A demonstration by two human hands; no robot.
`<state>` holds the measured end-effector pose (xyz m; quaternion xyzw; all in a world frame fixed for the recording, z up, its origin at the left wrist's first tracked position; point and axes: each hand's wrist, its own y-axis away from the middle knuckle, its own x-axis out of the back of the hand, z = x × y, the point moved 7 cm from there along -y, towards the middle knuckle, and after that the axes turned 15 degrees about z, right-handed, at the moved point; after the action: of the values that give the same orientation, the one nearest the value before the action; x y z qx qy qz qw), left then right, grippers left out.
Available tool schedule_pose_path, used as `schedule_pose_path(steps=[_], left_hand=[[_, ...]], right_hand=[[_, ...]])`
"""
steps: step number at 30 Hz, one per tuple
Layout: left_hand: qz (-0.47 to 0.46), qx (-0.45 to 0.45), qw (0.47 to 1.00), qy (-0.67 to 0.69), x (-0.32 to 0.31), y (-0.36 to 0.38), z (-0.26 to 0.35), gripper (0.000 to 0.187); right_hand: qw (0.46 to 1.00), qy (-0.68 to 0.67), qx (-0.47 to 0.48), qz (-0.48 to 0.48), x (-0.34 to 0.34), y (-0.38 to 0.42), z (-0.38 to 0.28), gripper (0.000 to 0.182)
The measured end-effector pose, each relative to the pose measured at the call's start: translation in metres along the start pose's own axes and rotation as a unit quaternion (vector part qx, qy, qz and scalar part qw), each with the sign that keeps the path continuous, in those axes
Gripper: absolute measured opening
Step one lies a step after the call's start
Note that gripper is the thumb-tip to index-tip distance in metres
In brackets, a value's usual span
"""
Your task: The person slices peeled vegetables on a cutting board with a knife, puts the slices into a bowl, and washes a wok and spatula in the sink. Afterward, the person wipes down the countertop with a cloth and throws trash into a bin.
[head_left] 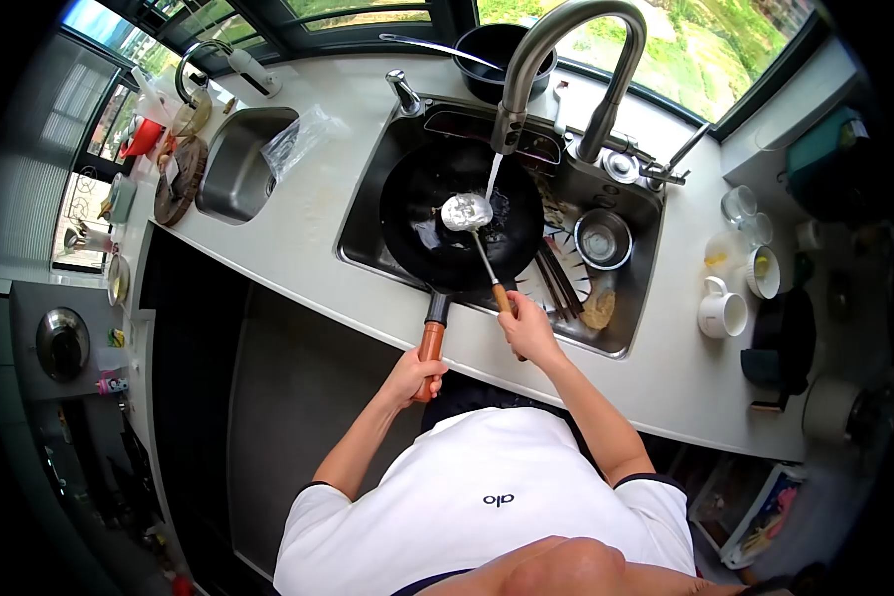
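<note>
My left hand point(414, 377) is wrapped round the reddish-brown handle of a black wok point(422, 243), which sits over the sink. In my right hand point(529, 330) is the wooden handle of a metal spatula point(486, 260). The spatula's head lies inside the wok, under or beside a thin stream of water from the tall curved faucet point(508, 124). A little water shows in the bottom of the wok. To the right of the wok, chopsticks point(563, 283), a metal bowl point(603, 238) and a brown sponge-like piece point(598, 309) lie in the sink.
A dark pot point(497, 50) stands behind the faucet. On the right counter are a white mug point(722, 312), a small bowl point(763, 272) and glasses point(739, 205). At the left, a plastic bag point(303, 142) overlaps a small sink point(230, 184), near a wooden board point(181, 182).
</note>
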<state>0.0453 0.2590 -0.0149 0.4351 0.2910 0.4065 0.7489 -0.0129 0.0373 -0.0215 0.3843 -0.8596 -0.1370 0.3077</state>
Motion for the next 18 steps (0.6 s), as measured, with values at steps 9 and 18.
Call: schedule_pose_path(steps=[9, 18], left_hand=[[0.008, -0.019, 1.0, -0.005, -0.002, 0.009, 0.006, 0.025], [0.012, -0.022, 0.999, -0.02, -0.004, 0.014, 0.01, 0.021]], right_hand=[[0.949, 0.159, 0.259, 0.09, 0.063, 0.003, -0.022, 0.044], [0.887, -0.386, -0.223, -0.118, 0.051, -0.01, 0.012, 0.043]])
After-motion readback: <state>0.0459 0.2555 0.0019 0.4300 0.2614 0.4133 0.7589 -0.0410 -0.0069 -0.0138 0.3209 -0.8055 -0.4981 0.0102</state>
